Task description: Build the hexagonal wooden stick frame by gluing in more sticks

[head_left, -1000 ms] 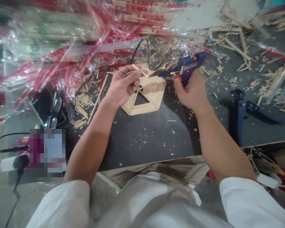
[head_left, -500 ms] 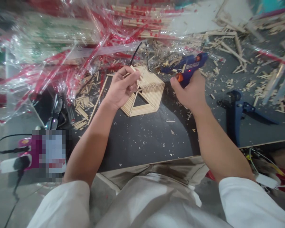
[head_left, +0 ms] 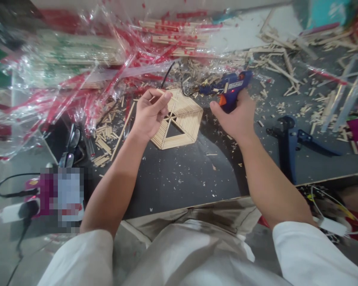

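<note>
Pinched between the thumb and fingers of my left hand (head_left: 149,115) is a short wooden stick (head_left: 161,92). That hand is over the left side of a hexagonal panel (head_left: 191,119) built from rows of thin wooden sticks, which lies on the dark table. A triangular opening shows the table through the panel's near part, and my fingers hide some of its left side. To the right, my right hand (head_left: 238,119) grips a blue hot glue gun (head_left: 235,88) with an orange trigger and a small red light. Its nozzle points left, beyond the panel's upper right edge.
Stick offcuts (head_left: 103,145) lie scattered left of the panel. Plastic-wrapped stick bundles (head_left: 86,51) fill the back. A blue hand cutter (head_left: 288,147) sits at right, near glue sticks (head_left: 346,99). Eyeglasses (head_left: 73,143) and a purple power strip (head_left: 44,190) are at left.
The view has shifted slightly. My left hand still pinches the stick, now lying flatter and a little further left over the panel. The glue gun remains in my right hand, roughly where it was.
</note>
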Motion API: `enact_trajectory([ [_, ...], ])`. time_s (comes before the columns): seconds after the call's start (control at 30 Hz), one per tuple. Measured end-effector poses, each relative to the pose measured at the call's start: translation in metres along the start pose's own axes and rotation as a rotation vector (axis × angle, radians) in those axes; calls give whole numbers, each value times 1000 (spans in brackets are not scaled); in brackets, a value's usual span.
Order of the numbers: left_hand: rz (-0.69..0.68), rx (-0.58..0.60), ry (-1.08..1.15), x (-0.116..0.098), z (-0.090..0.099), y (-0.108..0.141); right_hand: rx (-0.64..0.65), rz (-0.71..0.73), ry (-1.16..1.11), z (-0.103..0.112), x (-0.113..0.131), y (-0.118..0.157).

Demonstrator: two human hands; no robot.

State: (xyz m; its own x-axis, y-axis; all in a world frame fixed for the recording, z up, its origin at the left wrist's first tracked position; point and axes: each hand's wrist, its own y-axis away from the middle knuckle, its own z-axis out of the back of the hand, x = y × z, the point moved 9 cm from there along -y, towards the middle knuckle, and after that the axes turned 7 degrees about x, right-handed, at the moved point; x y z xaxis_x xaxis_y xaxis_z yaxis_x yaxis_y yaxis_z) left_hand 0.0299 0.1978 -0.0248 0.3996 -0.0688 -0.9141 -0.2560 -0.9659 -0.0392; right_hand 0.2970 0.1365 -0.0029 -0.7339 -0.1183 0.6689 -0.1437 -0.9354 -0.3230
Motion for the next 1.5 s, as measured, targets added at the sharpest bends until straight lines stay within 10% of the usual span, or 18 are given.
enact_trajectory([
  [0.43, -94, 161, -859, -72, -29, 15, 110, 42, 7, -11, 1, -1],
  [1.5, -101, 260, -875, -78, -41, 19, 199, 57, -45, -16, 0, 0],
])
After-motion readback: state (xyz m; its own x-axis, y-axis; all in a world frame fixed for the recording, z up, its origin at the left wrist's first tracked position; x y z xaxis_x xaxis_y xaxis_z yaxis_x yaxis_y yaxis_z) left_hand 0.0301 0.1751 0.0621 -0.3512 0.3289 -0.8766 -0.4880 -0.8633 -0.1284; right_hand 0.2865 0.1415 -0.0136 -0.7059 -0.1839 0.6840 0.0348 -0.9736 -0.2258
